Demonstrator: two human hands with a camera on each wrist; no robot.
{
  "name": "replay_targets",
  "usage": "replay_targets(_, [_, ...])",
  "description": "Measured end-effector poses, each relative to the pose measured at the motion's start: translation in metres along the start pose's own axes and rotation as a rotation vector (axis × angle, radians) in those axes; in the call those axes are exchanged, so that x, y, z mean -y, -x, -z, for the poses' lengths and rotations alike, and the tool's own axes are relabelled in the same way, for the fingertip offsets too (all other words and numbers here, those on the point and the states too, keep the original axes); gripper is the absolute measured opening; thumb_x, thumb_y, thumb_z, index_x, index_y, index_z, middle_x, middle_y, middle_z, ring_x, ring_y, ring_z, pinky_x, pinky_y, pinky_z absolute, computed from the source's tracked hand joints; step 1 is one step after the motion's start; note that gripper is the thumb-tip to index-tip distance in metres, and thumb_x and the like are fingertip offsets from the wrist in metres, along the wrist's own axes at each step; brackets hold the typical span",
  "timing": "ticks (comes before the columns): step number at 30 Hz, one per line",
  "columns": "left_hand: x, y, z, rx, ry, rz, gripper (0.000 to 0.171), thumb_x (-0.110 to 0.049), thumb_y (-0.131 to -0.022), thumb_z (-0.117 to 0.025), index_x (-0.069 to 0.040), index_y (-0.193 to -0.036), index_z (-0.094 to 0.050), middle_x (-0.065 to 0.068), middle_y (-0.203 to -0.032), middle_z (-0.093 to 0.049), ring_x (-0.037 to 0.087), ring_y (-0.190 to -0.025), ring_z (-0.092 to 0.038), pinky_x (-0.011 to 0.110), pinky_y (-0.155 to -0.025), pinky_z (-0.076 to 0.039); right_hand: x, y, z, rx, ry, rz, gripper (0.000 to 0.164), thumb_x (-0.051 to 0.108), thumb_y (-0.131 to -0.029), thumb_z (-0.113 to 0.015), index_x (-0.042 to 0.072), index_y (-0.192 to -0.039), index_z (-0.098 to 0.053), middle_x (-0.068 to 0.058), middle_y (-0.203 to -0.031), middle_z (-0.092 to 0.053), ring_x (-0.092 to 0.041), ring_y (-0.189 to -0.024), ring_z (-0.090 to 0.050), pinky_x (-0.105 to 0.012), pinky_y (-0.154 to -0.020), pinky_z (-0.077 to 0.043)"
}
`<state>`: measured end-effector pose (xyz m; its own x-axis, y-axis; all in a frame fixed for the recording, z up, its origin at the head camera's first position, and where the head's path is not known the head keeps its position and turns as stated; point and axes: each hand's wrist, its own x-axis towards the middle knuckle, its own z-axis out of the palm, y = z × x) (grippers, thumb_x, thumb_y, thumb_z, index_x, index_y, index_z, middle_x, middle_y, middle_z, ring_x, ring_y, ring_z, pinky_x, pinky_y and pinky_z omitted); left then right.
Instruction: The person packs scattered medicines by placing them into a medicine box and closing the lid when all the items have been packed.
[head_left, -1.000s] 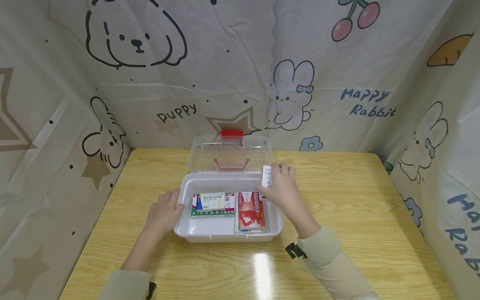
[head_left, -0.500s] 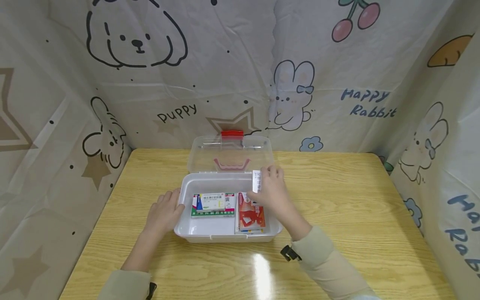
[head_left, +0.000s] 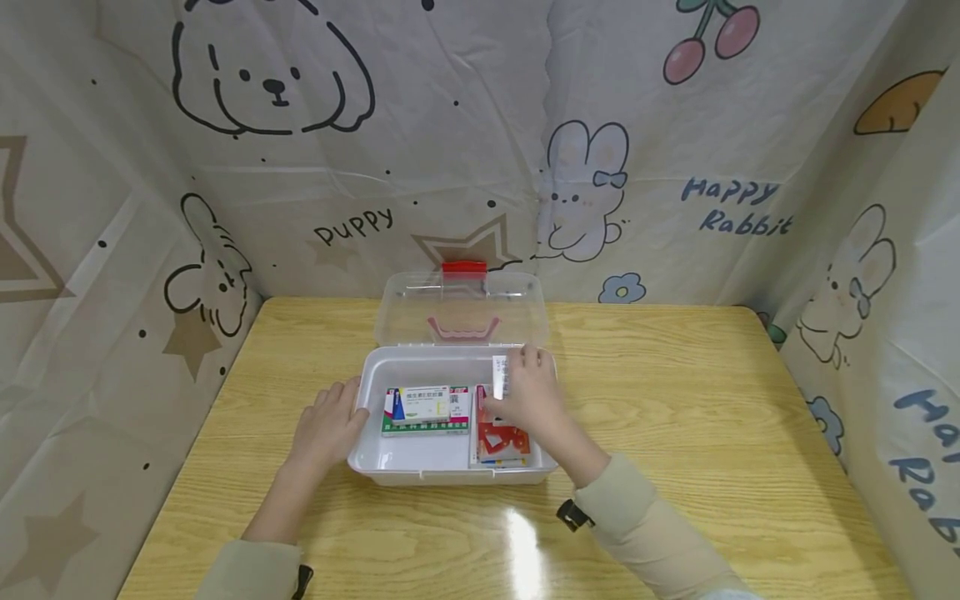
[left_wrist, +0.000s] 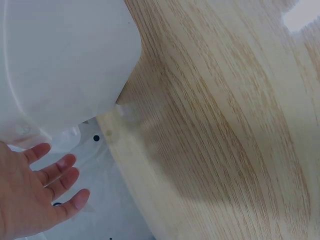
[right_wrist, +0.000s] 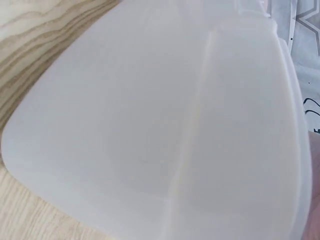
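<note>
A white plastic storage box (head_left: 450, 477) stands on the table with medicine boxes in it. My right hand (head_left: 531, 398) pinches a small white medicine box (head_left: 498, 377), held upright above a red medicine box (head_left: 506, 443). Only a sliver of that hand (right_wrist: 315, 187) shows in the right wrist view, behind the storage box wall. My left hand (head_left: 325, 427) rests against the storage box's left side, its thumb at the rim. In the left wrist view, the left hand's fingers (left_wrist: 62, 182) are loosely extended. A white and blue medicine box (head_left: 427, 402) lies on a green and pink one (head_left: 423, 430).
The clear lid (head_left: 405, 302) stands open behind the storage box, with a red latch (head_left: 464, 267) and a pink handle (head_left: 463, 332). A wooden table (head_left: 675, 400) lies underneath. Printed curtains (head_left: 465, 167) hang behind and at both sides.
My right hand has moved left and toward me with the small white medicine box, from the storage box's right rim to over the red box. The left hand stays in place.
</note>
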<state>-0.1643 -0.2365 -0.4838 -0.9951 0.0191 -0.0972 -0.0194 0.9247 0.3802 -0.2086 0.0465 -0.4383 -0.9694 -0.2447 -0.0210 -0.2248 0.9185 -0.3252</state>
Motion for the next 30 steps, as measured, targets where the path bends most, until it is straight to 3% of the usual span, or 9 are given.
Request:
replay_targets(4, [0.000,0.000,0.000,-0.003,0.007,0.001,0.054,-0.028,-0.092,-0.039,-0.003,-0.138,-0.030,0.024,-0.125,-0.044,0.040,-0.114,-0.039,0.060,-0.089,-0.034,0.000,0.001,-0.007,-0.004,0.027,0.033,0.089,0.047,-0.068,-0.074,-0.008,-0.130,-0.041,-0.027,-0.132,-0.039,-0.043,-0.125,-0.030,-0.050,-0.105,-0.027])
replay_targets(11, [0.000,0.001,0.000,-0.007,0.012,-0.002,0.053,-0.028,-0.092,-0.039,-0.003,-0.138,-0.031,0.023,-0.124,-0.044,0.040,-0.114,-0.039,0.060,-0.089,-0.034,0.001,0.005,-0.016,0.013,0.033,0.024,0.088,0.047,-0.067,-0.074,-0.006,-0.130,-0.041,-0.025,-0.132,-0.039,-0.040,-0.119,-0.037,-0.048,-0.101,-0.033])
replay_targets(20, [0.000,0.001,0.000,-0.003,0.022,0.003,0.054,-0.028,-0.092,-0.038,-0.003,-0.139,-0.030,0.023,-0.126,-0.044,0.039,-0.113,-0.039,0.059,-0.089,-0.035,-0.001,0.008,-0.027,0.029,0.066,0.050,0.091,0.047,-0.069,-0.073,-0.011,-0.130,-0.039,-0.030,-0.128,-0.039,-0.044,-0.120,-0.032,-0.048,-0.104,-0.027])
replay_targets(30, [0.000,0.000,0.000,0.001,0.026,0.007,0.055,-0.028,-0.092,-0.039,-0.003,-0.140,-0.029,0.023,-0.125,-0.044,0.039,-0.113,-0.039,0.059,-0.089,-0.035,-0.001,0.009,-0.031,0.064,0.033,0.026,0.083,0.045,-0.070,-0.073,-0.010,-0.126,-0.044,-0.026,-0.122,-0.043,-0.041,-0.115,-0.038,-0.049,-0.097,-0.037])
